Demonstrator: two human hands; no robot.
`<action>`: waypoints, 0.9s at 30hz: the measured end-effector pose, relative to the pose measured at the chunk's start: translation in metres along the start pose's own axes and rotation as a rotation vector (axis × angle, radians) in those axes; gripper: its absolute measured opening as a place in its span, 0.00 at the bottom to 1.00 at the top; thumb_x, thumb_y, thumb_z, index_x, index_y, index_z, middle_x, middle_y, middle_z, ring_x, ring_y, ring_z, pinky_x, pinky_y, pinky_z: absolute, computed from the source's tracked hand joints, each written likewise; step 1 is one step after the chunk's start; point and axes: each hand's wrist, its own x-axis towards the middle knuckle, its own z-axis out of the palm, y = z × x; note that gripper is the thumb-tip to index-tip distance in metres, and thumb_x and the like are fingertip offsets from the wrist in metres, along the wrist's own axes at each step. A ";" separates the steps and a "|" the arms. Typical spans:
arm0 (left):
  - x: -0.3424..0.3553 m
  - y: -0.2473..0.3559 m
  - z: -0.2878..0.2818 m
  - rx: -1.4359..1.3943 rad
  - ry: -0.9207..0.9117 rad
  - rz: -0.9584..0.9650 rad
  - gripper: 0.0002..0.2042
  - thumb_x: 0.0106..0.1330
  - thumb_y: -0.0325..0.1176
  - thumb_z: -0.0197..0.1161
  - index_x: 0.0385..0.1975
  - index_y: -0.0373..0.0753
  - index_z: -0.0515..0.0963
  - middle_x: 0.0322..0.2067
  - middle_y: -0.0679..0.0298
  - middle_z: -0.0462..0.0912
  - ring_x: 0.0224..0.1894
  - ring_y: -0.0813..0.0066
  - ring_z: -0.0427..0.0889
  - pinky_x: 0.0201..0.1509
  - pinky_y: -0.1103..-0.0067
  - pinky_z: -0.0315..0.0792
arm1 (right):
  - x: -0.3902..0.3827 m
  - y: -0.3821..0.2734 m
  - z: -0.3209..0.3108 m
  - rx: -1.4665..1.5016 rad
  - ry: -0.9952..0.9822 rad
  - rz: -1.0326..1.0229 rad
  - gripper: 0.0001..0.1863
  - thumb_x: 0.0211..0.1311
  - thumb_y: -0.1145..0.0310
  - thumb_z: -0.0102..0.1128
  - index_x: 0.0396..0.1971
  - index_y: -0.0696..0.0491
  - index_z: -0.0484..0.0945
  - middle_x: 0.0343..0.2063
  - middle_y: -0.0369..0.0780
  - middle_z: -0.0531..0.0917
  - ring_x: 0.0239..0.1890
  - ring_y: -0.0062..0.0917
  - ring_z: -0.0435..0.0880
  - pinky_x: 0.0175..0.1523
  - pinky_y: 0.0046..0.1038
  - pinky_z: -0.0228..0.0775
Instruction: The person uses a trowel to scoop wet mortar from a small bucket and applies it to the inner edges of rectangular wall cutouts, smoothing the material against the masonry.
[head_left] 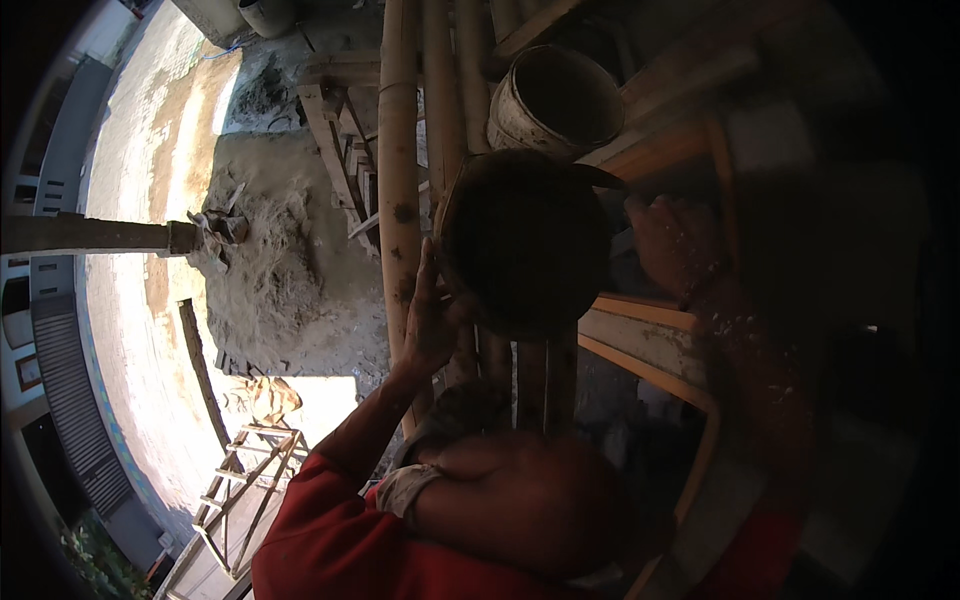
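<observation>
Sunlit, pale-paved yard (140,320) at left; your work looks underway.
Your left hand (436,328), fingers extended, touches a dark round bucket (452,195) at centre; a pale, stained bucket (512,122) is upper centre. Both interiors are too dark to show what's done or left. Centre right, your right hand (677,242) curls, its hold unclear.

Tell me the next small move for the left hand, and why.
Probably firm up the left hand against the dark round bucket: its fingers lie along the left side, while the right hand appears apart from it, off to the right, and the rounded bamboo poles below look like uneven footing.
</observation>
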 end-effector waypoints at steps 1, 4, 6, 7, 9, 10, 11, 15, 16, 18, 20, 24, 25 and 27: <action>0.000 -0.005 0.000 -0.013 0.038 0.026 0.39 0.64 0.22 0.57 0.73 0.38 0.44 0.67 0.54 0.57 0.60 0.65 0.71 0.56 0.72 0.75 | 0.002 -0.004 0.010 0.020 -0.054 -0.031 0.06 0.59 0.71 0.54 0.33 0.53 0.78 0.30 0.45 0.83 0.36 0.38 0.85 0.42 0.39 0.78; 0.002 -0.011 0.003 -0.008 0.026 0.073 0.39 0.64 0.21 0.57 0.73 0.38 0.42 0.67 0.53 0.58 0.59 0.65 0.71 0.56 0.71 0.75 | 0.016 -0.038 0.034 0.073 -0.265 -0.048 0.09 0.61 0.72 0.51 0.35 0.55 0.81 0.34 0.47 0.84 0.40 0.38 0.85 0.45 0.37 0.78; 0.000 -0.022 0.003 0.043 0.099 0.076 0.40 0.63 0.23 0.58 0.72 0.36 0.43 0.65 0.49 0.63 0.55 0.65 0.76 0.54 0.72 0.76 | 0.024 -0.072 0.031 0.083 -0.485 0.073 0.12 0.61 0.73 0.49 0.36 0.56 0.83 0.36 0.49 0.84 0.44 0.37 0.85 0.48 0.36 0.78; 0.000 -0.026 0.003 0.064 0.126 0.082 0.40 0.62 0.23 0.59 0.72 0.35 0.44 0.64 0.48 0.65 0.52 0.66 0.79 0.53 0.73 0.77 | 0.026 -0.083 0.025 0.062 -0.547 0.012 0.12 0.62 0.73 0.49 0.38 0.56 0.83 0.38 0.49 0.84 0.45 0.37 0.84 0.50 0.35 0.78; -0.004 -0.020 0.006 0.087 0.135 0.036 0.39 0.63 0.24 0.59 0.72 0.35 0.46 0.64 0.45 0.64 0.56 0.63 0.76 0.56 0.70 0.74 | 0.026 -0.096 0.016 0.021 -0.672 -0.104 0.14 0.62 0.72 0.48 0.40 0.57 0.83 0.40 0.49 0.84 0.47 0.37 0.84 0.52 0.34 0.77; -0.005 -0.018 0.007 0.099 0.142 0.016 0.38 0.63 0.24 0.59 0.72 0.35 0.46 0.65 0.44 0.63 0.58 0.62 0.75 0.58 0.69 0.73 | 0.027 -0.096 0.014 0.088 -0.731 -0.114 0.14 0.63 0.70 0.49 0.40 0.57 0.83 0.41 0.48 0.84 0.47 0.38 0.84 0.52 0.35 0.77; -0.006 -0.020 0.007 0.204 0.148 0.089 0.38 0.63 0.25 0.59 0.71 0.35 0.47 0.65 0.44 0.62 0.60 0.60 0.73 0.60 0.68 0.72 | 0.030 -0.095 0.013 0.156 -0.790 -0.123 0.14 0.63 0.68 0.49 0.39 0.57 0.83 0.42 0.48 0.84 0.47 0.38 0.84 0.51 0.35 0.77; -0.006 -0.015 0.004 0.661 0.121 0.233 0.37 0.63 0.29 0.60 0.71 0.34 0.50 0.66 0.40 0.59 0.65 0.52 0.66 0.64 0.65 0.66 | 0.013 -0.061 0.052 0.541 -0.629 -0.220 0.15 0.62 0.63 0.55 0.42 0.58 0.81 0.43 0.46 0.84 0.47 0.41 0.83 0.52 0.38 0.76; -0.008 -0.011 0.001 0.785 0.119 0.224 0.36 0.63 0.29 0.60 0.71 0.34 0.50 0.66 0.39 0.58 0.66 0.51 0.64 0.65 0.65 0.65 | 0.011 -0.058 0.023 0.641 -0.618 -0.075 0.16 0.61 0.64 0.57 0.44 0.58 0.79 0.42 0.46 0.84 0.47 0.41 0.83 0.52 0.39 0.75; -0.008 -0.011 -0.003 0.879 0.059 0.269 0.37 0.65 0.27 0.58 0.72 0.38 0.46 0.68 0.39 0.51 0.71 0.49 0.54 0.69 0.64 0.58 | -0.008 -0.050 -0.015 0.728 -0.530 0.131 0.17 0.59 0.64 0.59 0.45 0.58 0.78 0.40 0.48 0.84 0.46 0.43 0.83 0.50 0.40 0.74; -0.006 0.001 -0.001 0.826 0.058 0.261 0.39 0.65 0.28 0.58 0.73 0.40 0.43 0.69 0.40 0.51 0.71 0.49 0.53 0.69 0.64 0.58 | -0.035 -0.035 -0.017 0.691 -0.389 0.227 0.17 0.59 0.64 0.59 0.44 0.58 0.77 0.37 0.52 0.83 0.42 0.46 0.83 0.48 0.42 0.75; 0.004 0.021 0.006 0.106 0.121 -0.213 0.40 0.65 0.33 0.61 0.72 0.38 0.42 0.63 0.45 0.65 0.59 0.57 0.73 0.56 0.70 0.74 | -0.105 -0.015 0.009 0.846 -0.062 0.481 0.17 0.59 0.64 0.59 0.45 0.58 0.75 0.34 0.50 0.82 0.41 0.44 0.83 0.45 0.40 0.73; 0.011 0.022 0.006 -0.162 0.122 -0.411 0.41 0.65 0.34 0.61 0.72 0.37 0.42 0.60 0.47 0.69 0.54 0.60 0.78 0.51 0.72 0.78 | -0.120 -0.014 0.012 0.923 -0.084 0.592 0.17 0.60 0.65 0.59 0.45 0.59 0.75 0.34 0.49 0.81 0.40 0.43 0.82 0.45 0.40 0.73; 0.024 0.023 0.010 -0.281 0.033 -0.444 0.28 0.63 0.31 0.62 0.61 0.30 0.60 0.46 0.56 0.78 0.41 0.70 0.83 0.40 0.77 0.80 | -0.152 -0.014 0.020 0.956 -0.138 0.666 0.16 0.61 0.66 0.58 0.45 0.60 0.74 0.32 0.48 0.81 0.39 0.41 0.82 0.45 0.39 0.72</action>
